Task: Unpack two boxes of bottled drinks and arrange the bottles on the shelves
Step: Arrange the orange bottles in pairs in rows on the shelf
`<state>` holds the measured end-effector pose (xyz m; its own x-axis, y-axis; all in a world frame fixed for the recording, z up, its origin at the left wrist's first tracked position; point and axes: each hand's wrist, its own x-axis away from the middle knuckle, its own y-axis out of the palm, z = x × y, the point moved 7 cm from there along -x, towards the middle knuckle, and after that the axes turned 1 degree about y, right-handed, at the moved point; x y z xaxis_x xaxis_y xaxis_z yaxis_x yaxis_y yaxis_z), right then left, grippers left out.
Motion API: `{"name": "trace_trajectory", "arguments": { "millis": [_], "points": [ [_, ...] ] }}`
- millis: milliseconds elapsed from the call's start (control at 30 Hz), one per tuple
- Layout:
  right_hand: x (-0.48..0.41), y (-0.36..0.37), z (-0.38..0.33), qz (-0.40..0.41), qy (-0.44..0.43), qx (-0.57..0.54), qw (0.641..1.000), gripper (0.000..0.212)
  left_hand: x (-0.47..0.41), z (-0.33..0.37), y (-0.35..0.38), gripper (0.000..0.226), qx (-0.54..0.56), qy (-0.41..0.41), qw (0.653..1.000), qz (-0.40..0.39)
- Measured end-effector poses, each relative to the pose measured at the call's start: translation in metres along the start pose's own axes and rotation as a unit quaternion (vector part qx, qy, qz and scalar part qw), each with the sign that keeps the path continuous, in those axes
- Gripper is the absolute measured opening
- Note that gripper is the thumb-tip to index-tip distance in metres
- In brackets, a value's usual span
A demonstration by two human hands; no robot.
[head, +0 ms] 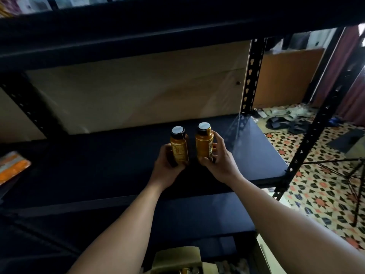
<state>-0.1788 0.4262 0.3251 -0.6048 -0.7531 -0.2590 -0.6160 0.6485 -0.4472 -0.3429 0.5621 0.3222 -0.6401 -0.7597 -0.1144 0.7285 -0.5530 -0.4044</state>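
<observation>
Black metal rack [251, 76]: angle-iron uprights punched with keyhole slots, matte finish.
shelf board [98, 165]: dark, flat, smooth, slight sheen at the right end; both bottles are over its middle.
back panel [138, 86]: pale beige sheet, plain, one small round stud near its right edge.
floor tiles [316, 194]: glossy, star and geometric pattern in orange, black and cream, right of the rack.
cardboard box [177, 258]: brown, flaps up, bottom edge of view, bottle tops inside.
orange packet [11, 167]: flat, orange and grey, at the far left of the shelf.
left hand [167, 169]: fingers wrapped round the lower half of the left bottle [178, 149].
right hand [221, 161]: thumb and fingers curled round the right bottle [204, 143].
bottles: upright, side by side, just apart; amber-orange bodies, rounded shoulders; can't tell if the bases touch the board.
caps [177, 130]: round, flat, pale grey tops with dark rims.
labels: small print on the left bottle's side, too blurred to read.
</observation>
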Motion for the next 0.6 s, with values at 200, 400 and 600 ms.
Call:
{"name": "trace_trajectory", "arguments": {
  "millis": [200,400,600],
  "points": [
    [0.0,0.0,0.002,0.012,0.006,0.019,1.0,0.094,0.0,0.013,0.007,0.068,0.023,-0.001,1.0,0.015],
    [0.002,-0.002,0.0,0.012,0.006,0.038,0.999,0.095,0.004,0.008,0.005,0.07,0.04,0.016,0.998,0.034],
    [0.001,0.0,0.003,0.001,0.007,0.043,0.999,0.095,0.004,0.008,0.004,0.083,0.033,0.01,0.999,0.035]
  ]
}}
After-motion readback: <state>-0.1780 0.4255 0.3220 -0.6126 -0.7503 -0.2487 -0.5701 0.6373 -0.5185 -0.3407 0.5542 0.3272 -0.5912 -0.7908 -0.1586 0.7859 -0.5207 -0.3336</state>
